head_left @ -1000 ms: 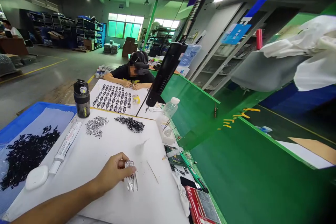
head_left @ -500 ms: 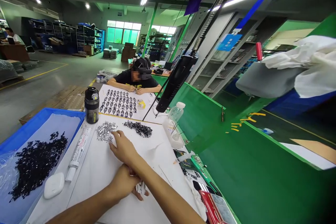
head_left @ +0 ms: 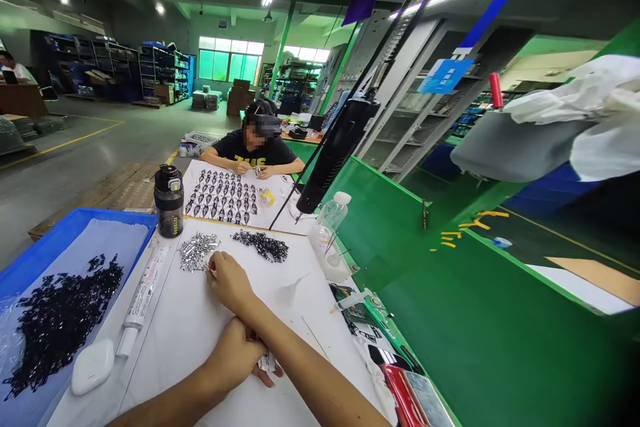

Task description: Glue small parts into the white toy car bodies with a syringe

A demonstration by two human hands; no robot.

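Note:
My right hand [head_left: 230, 283] lies across my left forearm, its bunched fingertips at the edge of a pile of small silver metal parts [head_left: 197, 251]. Whether those fingers pinch anything cannot be seen. My left hand [head_left: 235, 360] rests low on the white work sheet [head_left: 165, 347] and grips a transparent plastic piece [head_left: 267, 362], mostly hidden by the fingers. A pile of small black parts [head_left: 260, 245] lies beyond my right hand. Rows of dark pointed pieces cover a white board [head_left: 220, 197] further on.
A blue tray [head_left: 75, 227] of black parts sits to the left, beside a black bottle [head_left: 169, 201], a white tube [head_left: 143, 293] and a white oval case [head_left: 93, 367]. A co-worker [head_left: 253, 147] sits opposite. A plastic bottle [head_left: 333, 213] and a green partition [head_left: 375, 213] stand right.
My right hand has entered the view and reached the silver pile, crossing over my left arm. My left hand still grips the transparent piece, and the view has turned slightly.

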